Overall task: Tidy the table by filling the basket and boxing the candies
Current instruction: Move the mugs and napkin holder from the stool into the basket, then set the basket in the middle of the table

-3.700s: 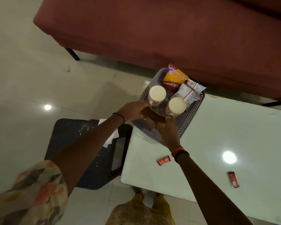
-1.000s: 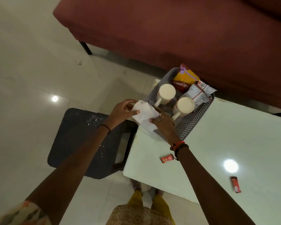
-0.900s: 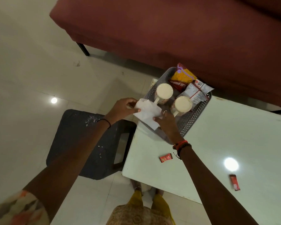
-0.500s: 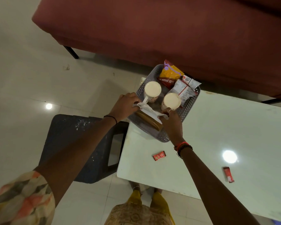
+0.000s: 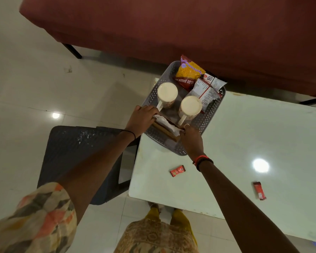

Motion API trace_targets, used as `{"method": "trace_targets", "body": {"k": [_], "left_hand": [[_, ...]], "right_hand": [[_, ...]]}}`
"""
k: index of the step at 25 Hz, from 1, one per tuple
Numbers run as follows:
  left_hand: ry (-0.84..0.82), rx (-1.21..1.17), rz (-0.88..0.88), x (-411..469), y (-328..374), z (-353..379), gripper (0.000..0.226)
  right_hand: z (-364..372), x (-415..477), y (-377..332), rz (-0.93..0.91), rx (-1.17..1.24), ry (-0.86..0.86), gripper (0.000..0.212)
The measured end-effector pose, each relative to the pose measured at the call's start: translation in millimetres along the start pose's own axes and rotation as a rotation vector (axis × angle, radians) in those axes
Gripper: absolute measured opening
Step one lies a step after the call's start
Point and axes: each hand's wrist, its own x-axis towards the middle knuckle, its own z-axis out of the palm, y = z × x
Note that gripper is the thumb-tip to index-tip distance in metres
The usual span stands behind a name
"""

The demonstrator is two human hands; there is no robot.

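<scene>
A: Hands?
B: Left hand (image 5: 143,117) curls over the napkin (image 5: 167,125) at its upper-left end. Right hand (image 5: 191,138) pinches the other end. The napkin lies in the holder (image 5: 163,131), inside the basket (image 5: 211,114) by its near wall.
A: Axis?
B: The holder runs from upper left to lower right, with one hand at each end.
A: Candies?
B: Both are on the table (image 5: 244,134), outside the basket. Near candy (image 5: 177,171) lies just beside the right wrist. Far candy (image 5: 259,190) lies well to the right. The right hand is nearer to both, so it's the likely fetcher.
</scene>
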Motion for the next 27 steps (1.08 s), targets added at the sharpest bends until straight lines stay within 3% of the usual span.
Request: {"method": "trace_targets", "body": {"k": [7,11,14,18,20,23,27], "left_hand": [[-0.031,0.041,-0.103,7.5,-8.3,15.7,0.020],[0.067,-0.054,-0.226,-2.4,-10.1,19.9,0.024],[0.304,-0.395,-0.520,-13.8,4.3,19.6,0.031],[0.797,-1.319,-1.237,-25.6,43.1,25.6,0.032],[0.682,-1.521,-1.452,-34.3,62.8,35.4,0.039],[0.452,-1.661,-1.386,-43.7,91.9,46.3,0.063],[0.475,-1.774,-1.206,-37.8,94.6,60.2,0.059]], "right_hand": [[3.3,12.6,13.1,0.001,0.004,-0.046,0.020],[-8.0,18.3,20.2,-0.025,0.018,-0.027,0.020],[-33.7,32.2,20.4,-0.120,0.029,0.045,0.020],[-79.6,79.6,17.5,-0.138,0.064,0.265,0.020],[-94.8,108.3,14.8,-0.158,0.019,0.284,0.028],[-106.6,149.1,15.1,-0.210,-0.201,0.174,0.038],[-119.4,184.1,8.7,-0.159,-0.284,0.154,0.034]]}}
